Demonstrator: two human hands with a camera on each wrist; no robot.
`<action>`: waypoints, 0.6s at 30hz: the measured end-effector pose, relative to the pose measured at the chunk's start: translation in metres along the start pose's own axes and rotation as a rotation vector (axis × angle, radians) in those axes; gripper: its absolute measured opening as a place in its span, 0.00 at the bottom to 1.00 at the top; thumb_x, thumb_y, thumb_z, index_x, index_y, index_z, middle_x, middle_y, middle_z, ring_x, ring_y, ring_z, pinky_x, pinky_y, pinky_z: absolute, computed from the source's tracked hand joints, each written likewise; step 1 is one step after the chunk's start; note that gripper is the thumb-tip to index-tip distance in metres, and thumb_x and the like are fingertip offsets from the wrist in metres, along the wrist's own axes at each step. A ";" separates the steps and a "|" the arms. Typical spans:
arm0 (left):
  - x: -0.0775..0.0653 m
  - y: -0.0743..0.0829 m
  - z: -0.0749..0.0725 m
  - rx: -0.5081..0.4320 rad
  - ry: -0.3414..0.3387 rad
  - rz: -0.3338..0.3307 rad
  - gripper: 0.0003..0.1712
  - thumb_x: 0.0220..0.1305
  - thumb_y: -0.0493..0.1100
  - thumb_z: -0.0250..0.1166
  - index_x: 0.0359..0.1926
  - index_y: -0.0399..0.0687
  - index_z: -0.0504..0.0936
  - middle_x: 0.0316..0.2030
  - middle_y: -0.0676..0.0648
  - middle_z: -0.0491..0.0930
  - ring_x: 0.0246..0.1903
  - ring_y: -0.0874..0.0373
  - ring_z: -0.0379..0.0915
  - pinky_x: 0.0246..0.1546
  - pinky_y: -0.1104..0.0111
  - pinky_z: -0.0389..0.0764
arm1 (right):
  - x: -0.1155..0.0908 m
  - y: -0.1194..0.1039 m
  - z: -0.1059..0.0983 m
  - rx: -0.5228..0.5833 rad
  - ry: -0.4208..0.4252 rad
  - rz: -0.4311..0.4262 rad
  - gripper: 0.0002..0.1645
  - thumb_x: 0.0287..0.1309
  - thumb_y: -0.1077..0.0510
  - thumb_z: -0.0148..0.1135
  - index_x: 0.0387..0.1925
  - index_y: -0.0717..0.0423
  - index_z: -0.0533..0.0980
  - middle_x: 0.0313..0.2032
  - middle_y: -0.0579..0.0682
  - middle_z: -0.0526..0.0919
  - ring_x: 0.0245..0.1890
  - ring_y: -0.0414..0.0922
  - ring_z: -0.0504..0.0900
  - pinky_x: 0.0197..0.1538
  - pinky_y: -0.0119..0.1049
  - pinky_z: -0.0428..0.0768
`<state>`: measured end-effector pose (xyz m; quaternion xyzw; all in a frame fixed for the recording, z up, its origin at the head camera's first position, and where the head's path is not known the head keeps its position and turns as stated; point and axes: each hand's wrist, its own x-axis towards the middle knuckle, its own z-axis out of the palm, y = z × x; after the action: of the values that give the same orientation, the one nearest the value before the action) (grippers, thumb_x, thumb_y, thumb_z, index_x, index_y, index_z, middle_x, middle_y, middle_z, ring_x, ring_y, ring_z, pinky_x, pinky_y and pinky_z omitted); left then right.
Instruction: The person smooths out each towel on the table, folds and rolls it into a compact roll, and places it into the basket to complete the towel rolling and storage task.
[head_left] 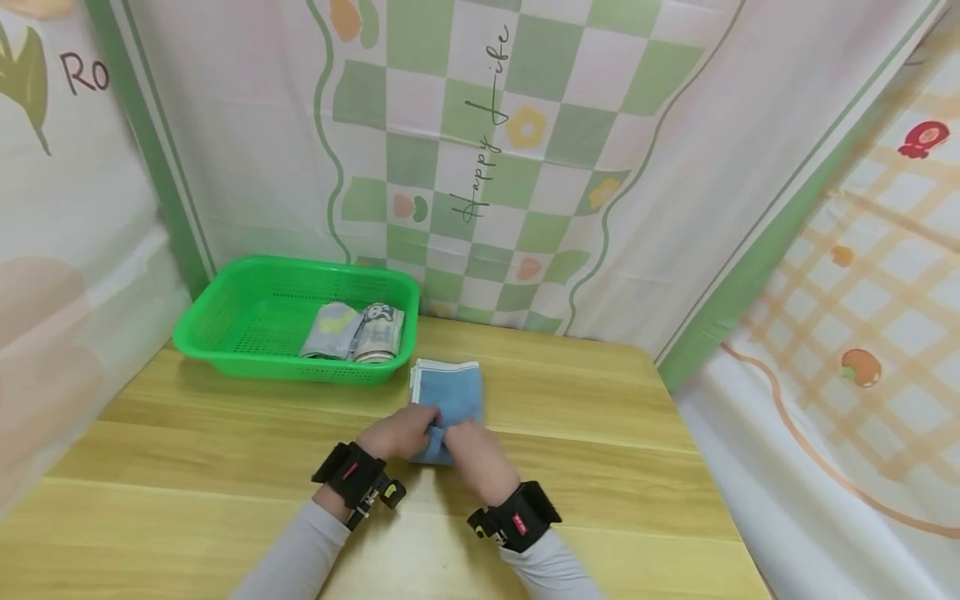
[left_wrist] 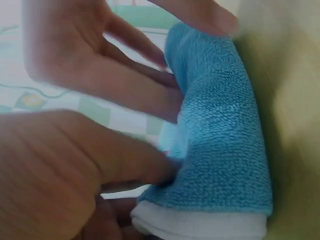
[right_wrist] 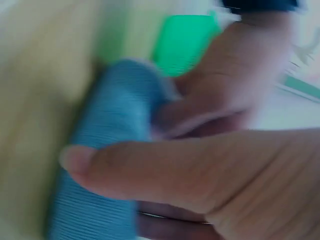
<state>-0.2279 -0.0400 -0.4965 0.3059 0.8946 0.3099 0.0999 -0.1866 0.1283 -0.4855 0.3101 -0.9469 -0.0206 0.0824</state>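
**Blue terry towel, partly rolled, held in both hands on a wooden counter**

Blue terry towel [head_left: 450, 400] with a white edge: lies on the counter [head_left: 600, 433] near the middle, a little toward the far edge. Its near end is turned up into a roll; its far end lies flat in folded layers, stopping just short of the green basket. The left wrist view shows the roll close up, looped pile on the outside and the white hem at one end.

Left hand [head_left: 401, 431]: on the left end of the roll, fingers curled against the cloth and gripping it. A black wrist strap with a small camera sits behind it, then a pale grey sleeve.

Right hand [head_left: 480, 454]: on the right end of the roll, thumb laid across the top and fingers tucked underneath, gripping the towel. Same black strap and grey sleeve. The right wrist view is blurred; only the thumb, the blue roll and a patch of green show.

Both hands touch one another over the roll.

Green basket [head_left: 225, 333]: perforated plastic, rectangular, at the far left corner of the counter, close to the backdrop. Two rolled towels [head_left: 352, 332] lie side by side in its right half, one grey-blue, one pale with a printed pattern.

Counter: light wood with long grain, planks running left to right.

Backdrop [head_left: 525, 125]: printed cloth hung behind and at both sides, green and white checks with small flowers and script lettering.
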 end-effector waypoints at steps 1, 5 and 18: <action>0.000 0.001 0.000 0.011 0.016 0.008 0.13 0.58 0.24 0.54 0.42 0.33 0.79 0.38 0.40 0.81 0.36 0.51 0.74 0.39 0.58 0.80 | 0.001 0.000 0.003 -0.018 0.008 -0.011 0.14 0.47 0.73 0.69 0.21 0.54 0.76 0.21 0.46 0.79 0.24 0.42 0.79 0.24 0.31 0.76; 0.000 0.004 -0.003 0.054 0.069 0.034 0.07 0.53 0.25 0.61 0.31 0.37 0.81 0.27 0.48 0.76 0.29 0.55 0.70 0.30 0.64 0.75 | 0.005 0.007 0.014 0.100 0.006 0.013 0.13 0.45 0.73 0.68 0.24 0.56 0.74 0.23 0.48 0.79 0.25 0.44 0.78 0.25 0.34 0.75; -0.003 0.011 -0.005 0.029 -0.049 0.005 0.15 0.60 0.31 0.64 0.21 0.47 0.70 0.18 0.54 0.63 0.20 0.61 0.61 0.23 0.71 0.61 | 0.011 0.033 0.019 0.416 -0.213 0.046 0.04 0.66 0.66 0.55 0.38 0.56 0.75 0.29 0.45 0.76 0.31 0.40 0.74 0.35 0.35 0.77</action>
<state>-0.2224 -0.0374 -0.4857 0.3172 0.8955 0.2897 0.1165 -0.2180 0.1479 -0.5000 0.2946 -0.9410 0.1443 -0.0833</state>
